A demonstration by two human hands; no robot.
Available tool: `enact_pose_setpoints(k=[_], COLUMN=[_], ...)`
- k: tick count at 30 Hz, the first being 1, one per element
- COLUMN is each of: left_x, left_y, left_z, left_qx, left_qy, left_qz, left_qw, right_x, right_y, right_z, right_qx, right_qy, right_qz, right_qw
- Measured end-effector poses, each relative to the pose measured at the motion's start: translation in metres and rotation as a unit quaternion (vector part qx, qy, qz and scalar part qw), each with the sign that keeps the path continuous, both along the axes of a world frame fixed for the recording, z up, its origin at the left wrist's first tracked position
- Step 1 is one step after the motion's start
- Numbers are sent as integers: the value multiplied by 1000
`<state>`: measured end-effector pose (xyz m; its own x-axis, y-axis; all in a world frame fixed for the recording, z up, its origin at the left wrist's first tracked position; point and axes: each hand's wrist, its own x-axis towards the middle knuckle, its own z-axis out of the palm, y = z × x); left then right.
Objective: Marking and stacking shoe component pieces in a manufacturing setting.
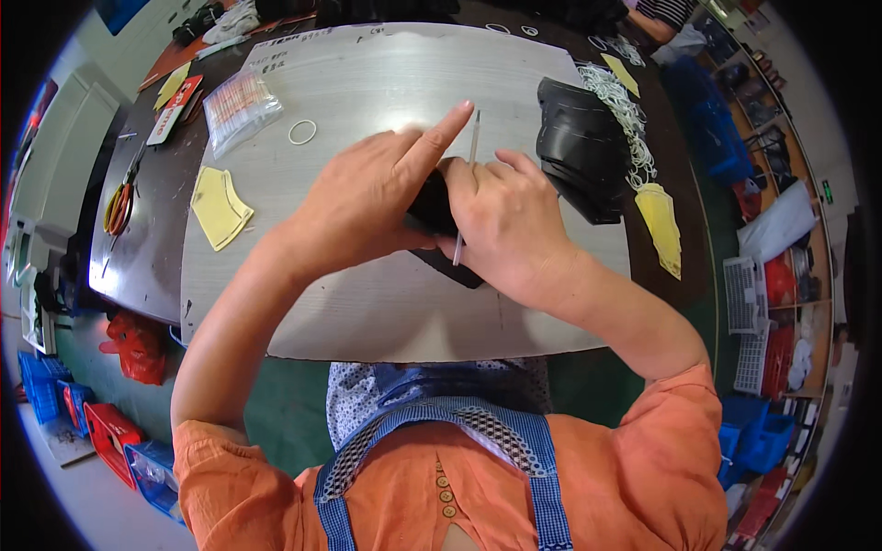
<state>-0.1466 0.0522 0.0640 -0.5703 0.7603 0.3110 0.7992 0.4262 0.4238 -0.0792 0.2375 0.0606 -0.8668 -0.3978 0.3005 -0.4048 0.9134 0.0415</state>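
Over the middle of the pale board, my left hand is closed on a black, leather-like piece, with its index finger stretched forward. The fingers of my right hand are wrapped round a thin, pale pen-like stick at the right edge of that piece. Both ends of the stick show beyond the fist. My hands cover most of the black piece; its lower edge shows beneath them. To the right lies a stack of curved black pieces with light lines on them.
White cords and yellow pattern pieces lie about the board. At left are a clear bag of slim sticks, a white ring, and scissors. Another person's arm shows at the far right.
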Motion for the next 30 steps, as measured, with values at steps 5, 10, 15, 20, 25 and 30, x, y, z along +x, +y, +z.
enact_pose_setpoints(k=[5, 10, 15, 20, 25, 30], left_x=[-3, 9, 20, 22, 25, 16], left_y=[-6, -1, 1, 6, 6, 16], left_z=[-6, -15, -19, -21, -18, -18], left_qx=[-101, -44, -21, 6, -89, -91], left_qy=[-22, 14, -1, -13, 59, 43], left_qz=[-43, -41, -14, 8, 8, -17], left_qw=[994, 998, 1000, 1000, 994, 995], right_x=[6, 3, 7, 12, 17, -42], right_y=[52, 79, 48, 32, 29, 117], right_z=[-1, -46, -48, -50, -57, -39], right_qx=[-259, -596, -735, -760, -540, -425], right_qy=[-68, -220, -241, -188, -157, -85], right_qz=[25, 15, 47, 27, 39, -30], right_qw=[963, 772, 632, 622, 826, 901])
